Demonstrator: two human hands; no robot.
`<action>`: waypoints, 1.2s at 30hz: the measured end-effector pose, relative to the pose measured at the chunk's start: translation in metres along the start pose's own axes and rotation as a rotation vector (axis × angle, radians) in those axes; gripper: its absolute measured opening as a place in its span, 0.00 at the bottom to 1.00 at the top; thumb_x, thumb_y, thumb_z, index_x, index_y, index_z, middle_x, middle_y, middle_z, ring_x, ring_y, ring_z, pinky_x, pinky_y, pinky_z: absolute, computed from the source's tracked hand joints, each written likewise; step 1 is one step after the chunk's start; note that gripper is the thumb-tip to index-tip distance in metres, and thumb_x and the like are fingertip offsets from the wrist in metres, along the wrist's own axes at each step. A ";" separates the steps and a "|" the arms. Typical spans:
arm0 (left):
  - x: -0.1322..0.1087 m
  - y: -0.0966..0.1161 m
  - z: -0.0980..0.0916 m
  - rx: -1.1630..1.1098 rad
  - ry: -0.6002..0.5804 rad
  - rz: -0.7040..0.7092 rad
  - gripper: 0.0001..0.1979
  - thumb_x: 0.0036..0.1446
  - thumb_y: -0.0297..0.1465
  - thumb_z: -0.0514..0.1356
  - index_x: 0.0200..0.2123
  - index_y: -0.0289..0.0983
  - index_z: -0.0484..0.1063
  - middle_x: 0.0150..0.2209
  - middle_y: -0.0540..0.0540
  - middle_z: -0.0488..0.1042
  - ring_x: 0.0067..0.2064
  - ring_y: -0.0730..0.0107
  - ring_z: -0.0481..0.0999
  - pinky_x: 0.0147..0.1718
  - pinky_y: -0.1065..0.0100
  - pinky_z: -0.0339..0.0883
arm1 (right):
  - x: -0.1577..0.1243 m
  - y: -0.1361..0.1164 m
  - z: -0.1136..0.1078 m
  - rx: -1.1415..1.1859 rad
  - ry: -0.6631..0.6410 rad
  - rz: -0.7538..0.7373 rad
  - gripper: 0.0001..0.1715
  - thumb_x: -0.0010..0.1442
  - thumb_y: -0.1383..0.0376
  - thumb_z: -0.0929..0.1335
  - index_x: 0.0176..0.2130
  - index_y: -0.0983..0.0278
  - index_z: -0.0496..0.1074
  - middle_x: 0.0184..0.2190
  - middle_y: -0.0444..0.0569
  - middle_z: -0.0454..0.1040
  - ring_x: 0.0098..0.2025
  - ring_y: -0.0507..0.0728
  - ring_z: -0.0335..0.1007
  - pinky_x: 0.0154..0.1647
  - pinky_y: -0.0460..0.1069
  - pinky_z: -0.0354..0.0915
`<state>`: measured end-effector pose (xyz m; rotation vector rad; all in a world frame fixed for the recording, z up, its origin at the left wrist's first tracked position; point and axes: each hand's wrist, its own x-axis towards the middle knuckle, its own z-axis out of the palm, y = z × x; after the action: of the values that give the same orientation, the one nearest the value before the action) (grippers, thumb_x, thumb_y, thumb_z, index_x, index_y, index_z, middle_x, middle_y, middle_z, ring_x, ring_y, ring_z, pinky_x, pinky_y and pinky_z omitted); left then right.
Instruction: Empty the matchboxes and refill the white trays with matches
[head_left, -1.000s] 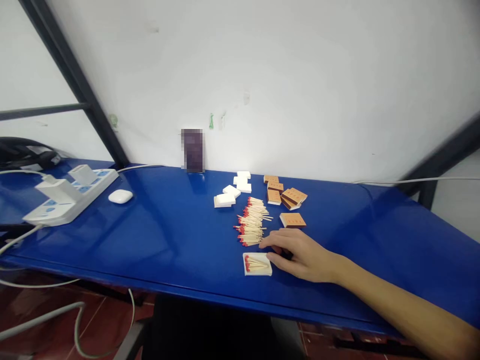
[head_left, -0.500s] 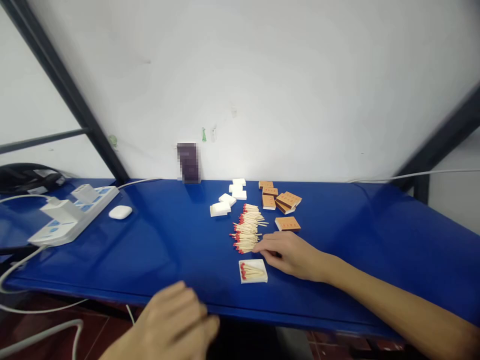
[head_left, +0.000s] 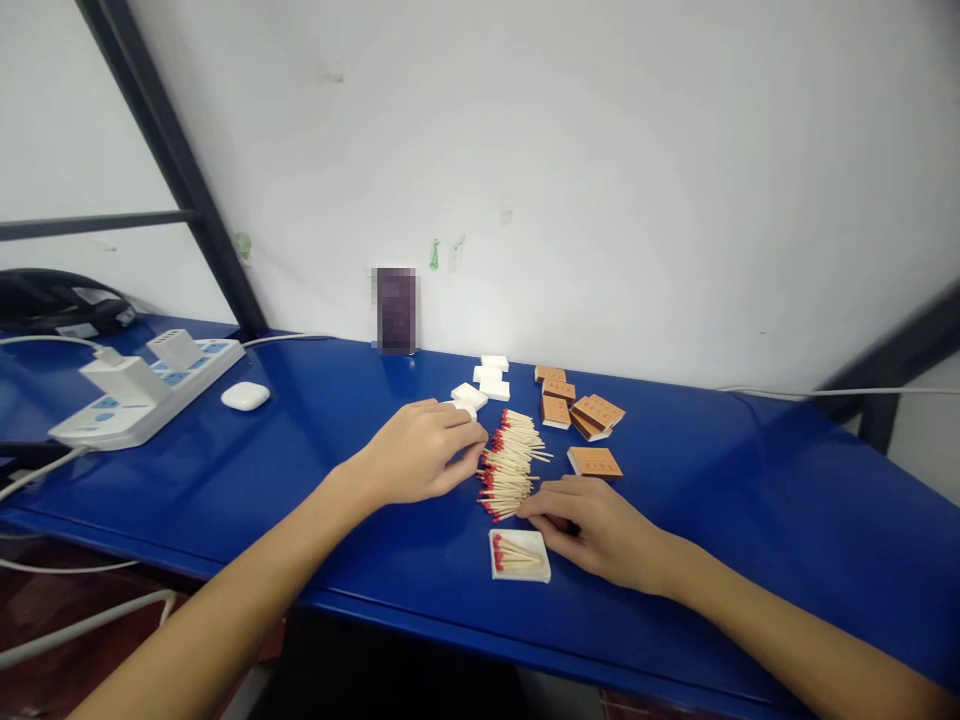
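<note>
A pile of red-tipped matches (head_left: 514, 462) lies on the blue table (head_left: 315, 470). My left hand (head_left: 420, 452) rests at the pile's left edge, its fingers curled together against the match heads. My right hand (head_left: 592, 525) lies just below the pile, fingers bent and touching the lowest matches. In front of it sits a white matchbox tray (head_left: 520, 556) holding a few matches. Empty white trays (head_left: 484, 382) and orange matchbox sleeves (head_left: 585, 415) lie behind the pile, with one sleeve (head_left: 594, 462) apart at the right.
A white power strip (head_left: 142, 392) with plugged adapters and cables sits at the far left, a white earbud case (head_left: 245, 396) beside it. A dark blurred object (head_left: 395, 310) leans on the wall. Black metal frame bars run at both sides.
My left hand has come up from below the table edge to the left side of the match pile. My right hand has stayed by the tray and the pile.
</note>
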<state>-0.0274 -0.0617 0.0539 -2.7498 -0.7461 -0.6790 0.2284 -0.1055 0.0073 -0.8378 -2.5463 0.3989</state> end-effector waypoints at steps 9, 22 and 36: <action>-0.015 0.004 0.025 -0.154 0.028 0.005 0.11 0.65 0.28 0.52 0.36 0.36 0.74 0.28 0.49 0.73 0.29 0.71 0.71 0.32 0.68 0.64 | 0.001 -0.002 0.000 -0.066 0.012 0.016 0.15 0.65 0.70 0.62 0.46 0.62 0.76 0.29 0.46 0.77 0.29 0.52 0.69 0.32 0.47 0.57; -0.013 0.021 0.015 -0.307 -0.132 -0.014 0.07 0.57 0.28 0.57 0.39 0.38 0.72 0.32 0.49 0.71 0.32 0.71 0.71 0.33 0.68 0.63 | 0.003 -0.002 -0.007 -0.056 -0.058 0.025 0.14 0.65 0.70 0.63 0.45 0.62 0.76 0.29 0.44 0.75 0.28 0.51 0.67 0.32 0.46 0.58; -0.019 0.022 0.019 -0.348 -0.180 0.005 0.09 0.65 0.27 0.54 0.41 0.38 0.75 0.33 0.49 0.73 0.33 0.72 0.72 0.34 0.69 0.63 | 0.002 0.002 0.000 -0.053 -0.006 0.041 0.09 0.64 0.70 0.65 0.37 0.63 0.75 0.25 0.42 0.72 0.25 0.50 0.62 0.29 0.45 0.55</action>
<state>-0.0229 -0.0826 0.0260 -3.1634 -0.7137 -0.6156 0.2277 -0.1026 0.0078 -0.9112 -2.5585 0.3479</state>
